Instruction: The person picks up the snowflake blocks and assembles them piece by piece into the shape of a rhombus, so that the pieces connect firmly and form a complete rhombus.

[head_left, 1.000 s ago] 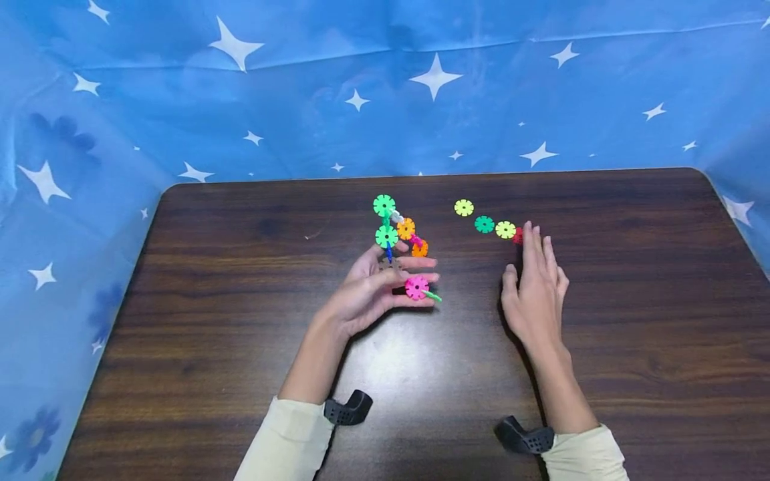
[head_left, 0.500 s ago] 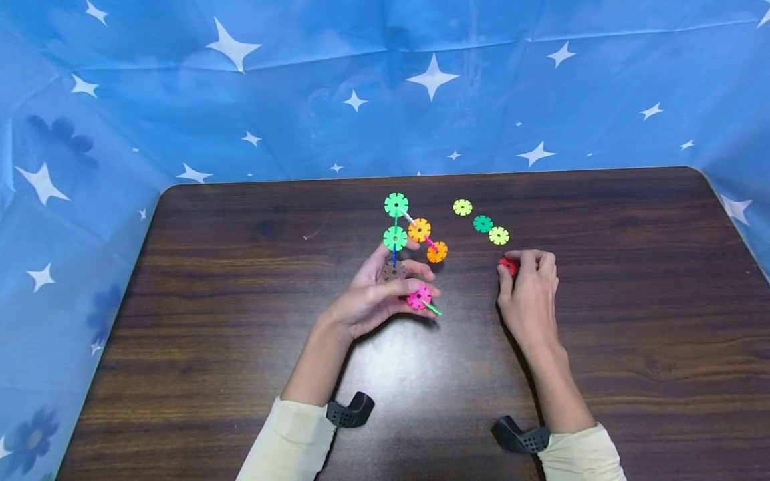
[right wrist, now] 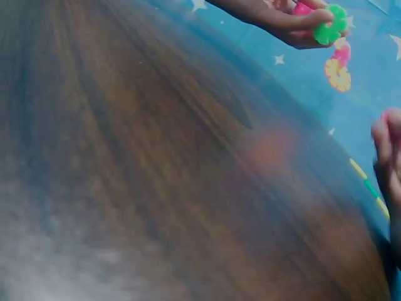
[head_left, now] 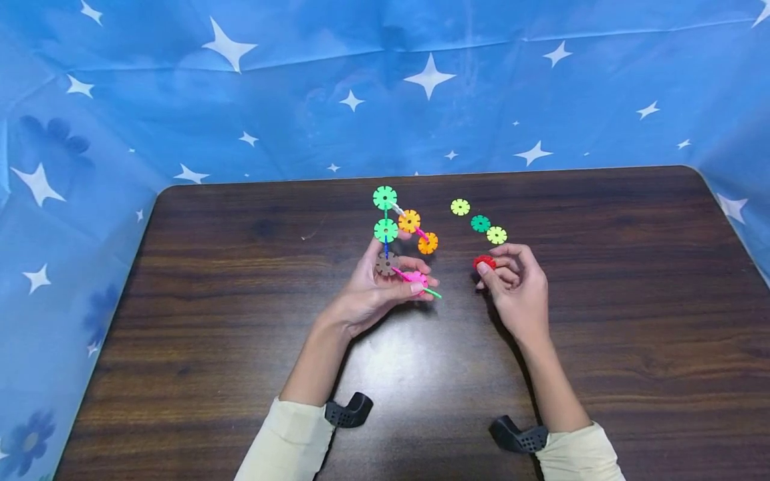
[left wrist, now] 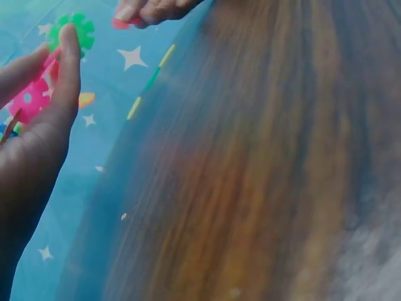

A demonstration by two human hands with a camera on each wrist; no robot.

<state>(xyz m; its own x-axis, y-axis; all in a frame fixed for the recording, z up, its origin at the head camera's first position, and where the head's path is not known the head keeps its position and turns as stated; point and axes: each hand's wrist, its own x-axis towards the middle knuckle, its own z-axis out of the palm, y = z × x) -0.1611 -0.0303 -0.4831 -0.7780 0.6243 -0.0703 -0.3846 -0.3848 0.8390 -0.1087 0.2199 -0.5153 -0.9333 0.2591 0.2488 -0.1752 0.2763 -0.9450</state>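
Observation:
My left hand [head_left: 363,297] holds a chain of slotted plastic snowflake discs, with the thumb over its pink disc [head_left: 412,277]. From there the chain runs through a brown disc [head_left: 387,264] and two light green discs, the upper light green disc [head_left: 385,198] at the top, then down to two orange discs [head_left: 428,243]. Linking discs stand edge-on between them. A bright green disc [right wrist: 330,26] sticks out beside the thumb, seen face-on in the right wrist view. To the right, my right hand [head_left: 522,294] pinches a red disc [head_left: 484,262] between thumb and fingers, apart from the chain.
Three loose discs lie on the dark wooden table [head_left: 240,300] beyond the right hand: a yellow disc [head_left: 460,207], a dark green disc [head_left: 480,223] and a yellow-green disc [head_left: 496,235]. A blue star-patterned cloth [head_left: 337,53] hangs behind the table.
My right hand has slid the red disc nearer, picked it up and carried it left towards the chain. My left hand has tilted the chain slightly, and the brown disc now shows more fully.

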